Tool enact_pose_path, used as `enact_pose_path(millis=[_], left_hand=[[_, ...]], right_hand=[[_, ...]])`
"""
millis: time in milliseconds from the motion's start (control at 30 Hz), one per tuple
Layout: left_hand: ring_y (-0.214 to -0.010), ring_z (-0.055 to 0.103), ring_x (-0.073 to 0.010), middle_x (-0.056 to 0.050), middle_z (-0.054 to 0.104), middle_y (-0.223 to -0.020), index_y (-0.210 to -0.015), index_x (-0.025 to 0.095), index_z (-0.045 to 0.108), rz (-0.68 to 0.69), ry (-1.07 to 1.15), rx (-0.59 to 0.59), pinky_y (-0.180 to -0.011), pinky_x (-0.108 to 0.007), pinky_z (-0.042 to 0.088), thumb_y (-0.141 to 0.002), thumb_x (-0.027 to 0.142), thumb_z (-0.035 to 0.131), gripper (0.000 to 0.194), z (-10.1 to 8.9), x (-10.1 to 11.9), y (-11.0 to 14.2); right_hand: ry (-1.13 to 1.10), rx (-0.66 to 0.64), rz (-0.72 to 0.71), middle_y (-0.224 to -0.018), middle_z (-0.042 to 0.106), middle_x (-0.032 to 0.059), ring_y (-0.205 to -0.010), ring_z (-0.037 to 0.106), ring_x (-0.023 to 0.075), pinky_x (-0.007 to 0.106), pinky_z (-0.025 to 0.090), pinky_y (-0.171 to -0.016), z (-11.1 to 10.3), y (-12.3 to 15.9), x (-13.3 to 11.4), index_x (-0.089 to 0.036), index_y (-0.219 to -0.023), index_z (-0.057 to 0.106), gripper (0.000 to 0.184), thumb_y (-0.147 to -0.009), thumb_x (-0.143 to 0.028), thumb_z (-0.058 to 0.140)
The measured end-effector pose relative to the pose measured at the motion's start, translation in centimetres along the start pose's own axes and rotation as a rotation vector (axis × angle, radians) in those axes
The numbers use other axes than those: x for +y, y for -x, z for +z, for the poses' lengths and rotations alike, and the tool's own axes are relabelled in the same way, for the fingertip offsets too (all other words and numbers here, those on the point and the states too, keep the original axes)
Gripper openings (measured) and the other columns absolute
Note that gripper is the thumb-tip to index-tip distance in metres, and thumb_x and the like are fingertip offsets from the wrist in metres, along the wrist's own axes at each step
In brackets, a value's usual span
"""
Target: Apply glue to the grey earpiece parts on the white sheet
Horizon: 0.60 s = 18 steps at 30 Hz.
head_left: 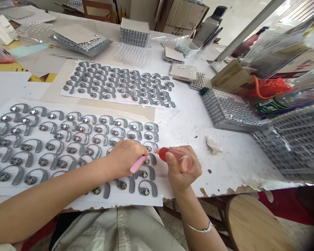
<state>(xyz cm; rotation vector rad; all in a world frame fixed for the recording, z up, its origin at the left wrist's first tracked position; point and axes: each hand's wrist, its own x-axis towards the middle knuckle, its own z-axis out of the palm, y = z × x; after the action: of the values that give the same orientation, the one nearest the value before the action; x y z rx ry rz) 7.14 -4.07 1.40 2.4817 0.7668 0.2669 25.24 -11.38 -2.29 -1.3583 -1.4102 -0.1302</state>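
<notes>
My left hand [129,157] is closed on a slim pink tool [137,164], which looks like tweezers; only its flat end shows below the fingers. In my right hand [185,170] lies a small squeeze bottle [171,154] with red in it, tilted so its narrow nozzle points left at a grey ear-hook piece [155,158]. Nozzle and left fingertips nearly meet over the round metallic part there. Many similar ear-hook pieces stand in rows on a white sheet [157,200], some hidden under my left hand and forearm.
Behind lies a second sheet of grey ear-hook pieces [121,84]. Clear blister trays [134,36] are stacked at the back, and more silvery trays [230,109] stand at right. Crumpled tissue [214,145] lies right of my right hand. A wooden stool [253,223] stands below the table edge.
</notes>
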Motion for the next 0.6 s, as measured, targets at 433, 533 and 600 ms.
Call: enact_pose_path(millis=[433, 533, 600], left_hand=[[-0.057, 0.059, -0.0151, -0.001, 0.069, -0.064, -0.080, 0.019, 0.075, -0.124, 0.121, -0.031, -0.053, -0.024, 0.036, -0.078, 0.017, 0.063, 0.012, -2.2, 0.4, -1.3], [-0.053, 0.056, -0.0144, 0.000, 0.066, -0.058, -0.080, 0.019, 0.076, -0.155, 0.144, -0.021, -0.051, -0.024, 0.035, -0.077, 0.017, 0.064, 0.012, -2.4, 0.5, -1.5], [-0.048, 0.053, -0.0132, 0.001, 0.062, -0.052, -0.079, 0.019, 0.076, -0.165, 0.164, -0.012, -0.050, -0.024, 0.034, -0.078, 0.018, 0.065, 0.011, -2.4, 0.5, -1.5]], right_hand=[[0.009, -0.009, -0.035, -0.071, 0.063, 0.0010, -0.063, 0.057, 0.0155, 0.031, 0.047, -0.055, -0.2, 0.3, -0.1, -0.021, -0.081, 0.059, 0.012, -0.077, -0.022, 0.070], [0.005, -0.008, -0.047, -0.071, 0.063, 0.0013, -0.062, 0.057, 0.0153, 0.031, 0.048, -0.055, -0.2, 0.3, -0.2, -0.020, -0.081, 0.059, 0.011, -0.077, -0.022, 0.070], [0.005, -0.011, -0.051, -0.071, 0.063, 0.0016, -0.063, 0.057, 0.0156, 0.031, 0.048, -0.054, -0.2, 0.3, -0.2, -0.021, -0.082, 0.059, 0.011, -0.078, -0.023, 0.070]])
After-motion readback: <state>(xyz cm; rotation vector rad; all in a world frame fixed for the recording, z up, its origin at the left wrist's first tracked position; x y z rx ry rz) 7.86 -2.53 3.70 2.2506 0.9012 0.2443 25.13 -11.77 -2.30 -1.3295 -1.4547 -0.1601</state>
